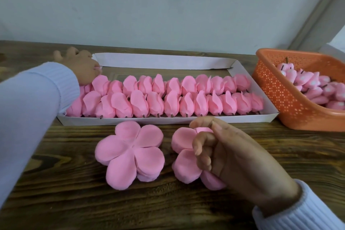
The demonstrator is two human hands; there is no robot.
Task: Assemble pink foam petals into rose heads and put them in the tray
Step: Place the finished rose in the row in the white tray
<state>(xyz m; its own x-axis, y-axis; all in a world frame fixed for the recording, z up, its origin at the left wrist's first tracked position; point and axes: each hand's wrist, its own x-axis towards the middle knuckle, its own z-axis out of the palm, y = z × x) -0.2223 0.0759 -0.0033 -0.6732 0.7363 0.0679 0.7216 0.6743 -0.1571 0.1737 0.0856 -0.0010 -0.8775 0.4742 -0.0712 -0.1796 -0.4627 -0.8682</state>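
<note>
A white cardboard tray [168, 120] lies across the wooden table and holds two rows of pink foam rose heads [168, 97]. My left hand [82, 65] reaches over the tray's far left end, palm down, fingers spread, resting on the rose heads there; what lies under the palm is hidden. In front of the tray sit two stacks of five-lobed pink petal pieces. The left stack [130, 153] lies untouched. My right hand [224, 155] sits on the right stack [183, 157], fingers curled, pinching a lifted petal [203, 129] at its top edge.
An orange perforated plastic basket [280, 95] stands at the right, next to the tray, and holds several pink buds on short stems [308, 82]. A grey wall rises right behind the table. Bare wood [74, 201] lies in front of the stacks.
</note>
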